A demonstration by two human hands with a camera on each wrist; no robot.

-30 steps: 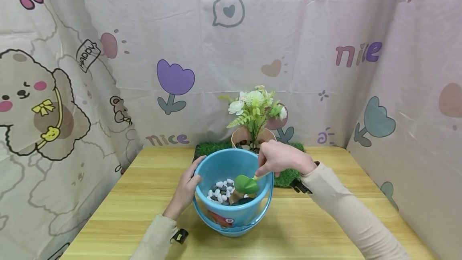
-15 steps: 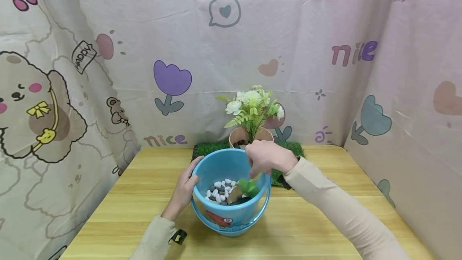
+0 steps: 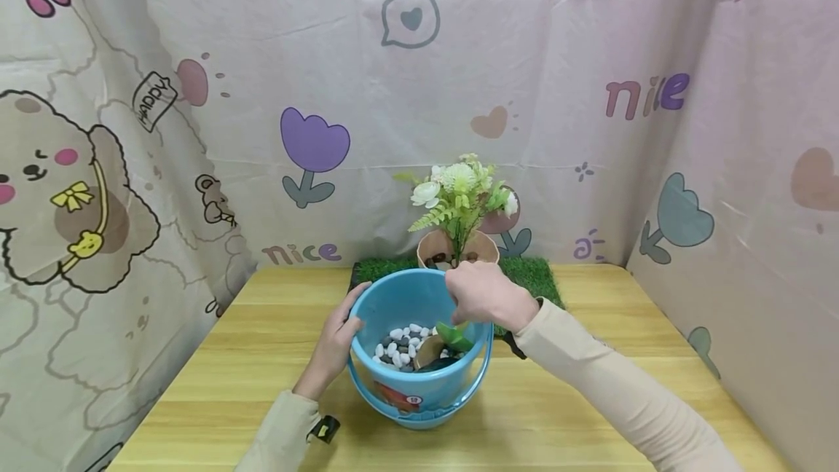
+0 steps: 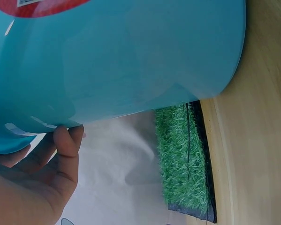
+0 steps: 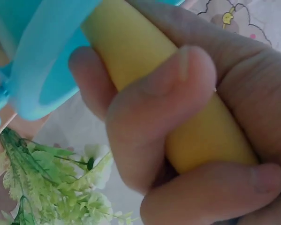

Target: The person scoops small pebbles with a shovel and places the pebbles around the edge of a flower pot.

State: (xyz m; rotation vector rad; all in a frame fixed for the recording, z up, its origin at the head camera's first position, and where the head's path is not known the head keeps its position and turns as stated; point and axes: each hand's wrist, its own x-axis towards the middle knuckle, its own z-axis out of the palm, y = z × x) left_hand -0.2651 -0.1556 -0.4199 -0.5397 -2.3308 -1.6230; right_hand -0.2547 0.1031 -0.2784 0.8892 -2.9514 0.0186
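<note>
A light blue bucket (image 3: 393, 304) stands on the wooden table, its handle hanging down at the front. My left hand (image 3: 333, 344) grips the bucket's rim on the left side. White and grey pebbles (image 3: 400, 348) lie inside at the bottom, beside a brown piece (image 3: 429, 352) and a dark area. Over the bucket's right rim, my right hand (image 3: 488, 293) holds a toy shovel with a green blade (image 3: 454, 337). The blade points down into the bucket; whether it touches the contents I cannot tell. In the right wrist view my fingers curl round the yellow handle (image 5: 135, 42).
Behind the bucket, a mat of artificial grass (image 3: 534, 279) lies on the table (image 3: 557, 392). A pale pink pot (image 3: 481, 246) with white and green flowers (image 3: 459, 188) stands there. A printed cloth (image 3: 406, 93) hangs at the back and sides.
My right hand has moved left and the shovel's green blade has gone lower into the bucket, tilting steeper. My left hand keeps its grip on the rim.
</note>
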